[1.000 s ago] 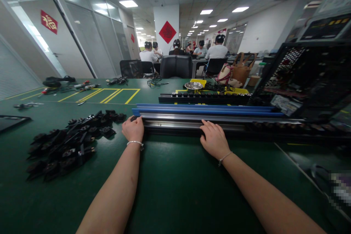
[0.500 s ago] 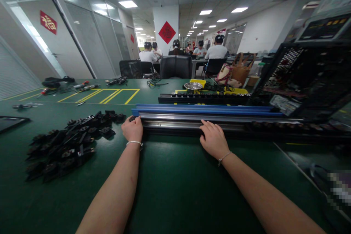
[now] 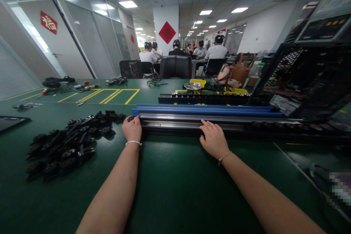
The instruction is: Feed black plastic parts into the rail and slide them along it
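A long dark metal rail (image 3: 172,125) with shiny strips lies across the table in front of me. At its left end, my left hand (image 3: 132,128) is closed on a small black part (image 3: 131,119), mostly covered by the fingers. My right hand (image 3: 214,138) rests against the rail's near side near the middle, fingers stretched out over the top. Just behind runs a blue rail (image 3: 205,109). A row of small black pieces (image 3: 276,127) sits along the right stretch of the dark rail. Left of my left hand is a pile of black plug-like parts (image 3: 68,142).
An open black metal case (image 3: 298,76) stands at the right. Behind the rails are another black rail with pieces (image 3: 205,97), a metal bowl (image 3: 193,86) and yellow trays (image 3: 197,82). Tools (image 3: 85,87) and cables (image 3: 156,82) lie at the far edge. People sit beyond.
My left hand has shifted very slightly at the rail's end, its thumb moving a little to the left. The right hand stays in place.
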The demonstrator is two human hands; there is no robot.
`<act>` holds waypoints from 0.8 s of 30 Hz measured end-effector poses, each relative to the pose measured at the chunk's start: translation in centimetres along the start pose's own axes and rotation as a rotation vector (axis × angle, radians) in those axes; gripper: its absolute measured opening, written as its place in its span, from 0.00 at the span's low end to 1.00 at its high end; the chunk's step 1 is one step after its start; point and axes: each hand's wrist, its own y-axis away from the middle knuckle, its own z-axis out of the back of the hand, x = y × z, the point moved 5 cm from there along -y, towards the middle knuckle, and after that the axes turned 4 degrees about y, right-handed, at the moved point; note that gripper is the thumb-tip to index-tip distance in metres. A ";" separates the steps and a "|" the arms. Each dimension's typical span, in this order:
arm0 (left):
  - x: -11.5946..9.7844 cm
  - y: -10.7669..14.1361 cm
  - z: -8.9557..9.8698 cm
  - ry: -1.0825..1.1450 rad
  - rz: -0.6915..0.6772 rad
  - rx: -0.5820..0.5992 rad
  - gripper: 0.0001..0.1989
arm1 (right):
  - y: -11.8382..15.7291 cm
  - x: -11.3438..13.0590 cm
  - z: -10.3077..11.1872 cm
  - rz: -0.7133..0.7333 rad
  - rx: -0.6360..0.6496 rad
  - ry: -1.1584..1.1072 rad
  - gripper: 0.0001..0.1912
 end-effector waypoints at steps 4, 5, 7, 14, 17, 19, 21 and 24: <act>0.3 -0.1 0.2 0.039 0.036 -0.030 0.20 | 0.0 0.0 0.0 -0.003 -0.002 -0.001 0.15; 0.4 -0.1 0.2 0.046 0.039 -0.035 0.20 | 0.0 0.0 0.0 -0.002 -0.004 -0.002 0.15; 0.4 -0.2 0.2 0.056 0.038 -0.044 0.20 | 0.0 0.0 -0.1 -0.001 -0.008 -0.003 0.15; 0.7 -0.7 0.2 0.071 0.030 -0.059 0.20 | -0.2 -0.1 -0.1 0.003 -0.019 -0.019 0.14; 1.1 -1.0 0.2 0.073 0.033 -0.070 0.20 | -0.2 -0.1 -0.1 0.004 -0.016 -0.018 0.14; 1.3 -1.2 0.2 0.073 0.038 -0.077 0.20 | -0.2 -0.1 -0.1 0.003 -0.014 -0.012 0.14; 1.5 -1.2 0.1 0.072 0.042 -0.080 0.20 | -0.2 -0.1 -0.1 0.003 -0.015 -0.010 0.15; 1.7 -1.2 0.0 0.070 0.048 -0.088 0.20 | -0.1 0.0 0.0 0.005 -0.012 -0.014 0.15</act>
